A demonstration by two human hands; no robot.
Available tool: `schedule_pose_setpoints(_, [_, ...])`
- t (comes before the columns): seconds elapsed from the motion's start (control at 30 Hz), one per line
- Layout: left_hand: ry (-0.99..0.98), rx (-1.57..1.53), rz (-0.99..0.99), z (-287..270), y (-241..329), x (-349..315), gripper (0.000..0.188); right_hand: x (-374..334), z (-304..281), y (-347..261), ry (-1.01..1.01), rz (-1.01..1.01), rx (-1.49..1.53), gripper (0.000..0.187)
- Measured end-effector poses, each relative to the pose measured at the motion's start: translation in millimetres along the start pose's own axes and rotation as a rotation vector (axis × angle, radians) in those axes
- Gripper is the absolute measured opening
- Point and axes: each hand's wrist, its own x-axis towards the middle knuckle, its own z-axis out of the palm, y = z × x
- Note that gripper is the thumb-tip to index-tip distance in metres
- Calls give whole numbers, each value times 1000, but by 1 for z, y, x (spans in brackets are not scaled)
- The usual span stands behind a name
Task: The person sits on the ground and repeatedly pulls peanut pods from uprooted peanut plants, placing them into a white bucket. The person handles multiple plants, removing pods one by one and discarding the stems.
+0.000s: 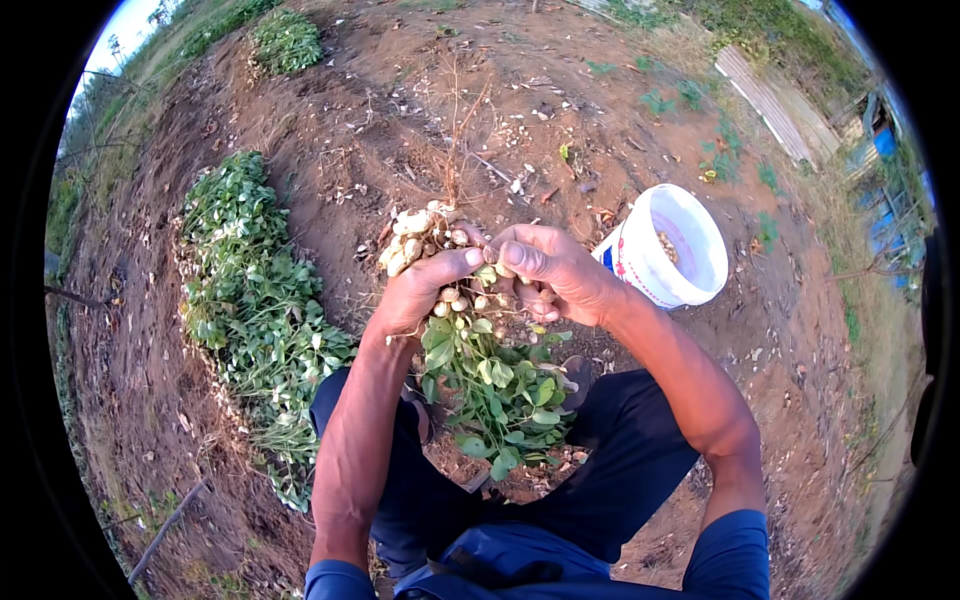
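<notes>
Nearest, between my knees, hang the green oval leaves (510,395) of one uprooted peanut plant. Above them my left hand (425,288) is closed around its bunch of pale tan, rounded pods (412,243), and my right hand (572,275) pinches at the same bunch. I judge this step is picking; the next move calls for a short pull, roots held firm. Left lies a long green leafy heap (250,290); farther right stands a white plastic bucket (637,265).
</notes>
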Motion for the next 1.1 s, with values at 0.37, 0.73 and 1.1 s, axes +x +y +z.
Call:
schedule_pose_setpoints(0.37, [68,1,-14,6,-4,2,24,-5,3,1,-2,0,-198,38])
schedule_pose_setpoints(0.73, [-144,-221,-13,15,-6,-12,21,-18,7,0,-302,26,143,31])
schedule_pose_setpoints(1.1, [33,-163,49,7,-10,-3,23,4,-25,-7,165,-164,398,28])
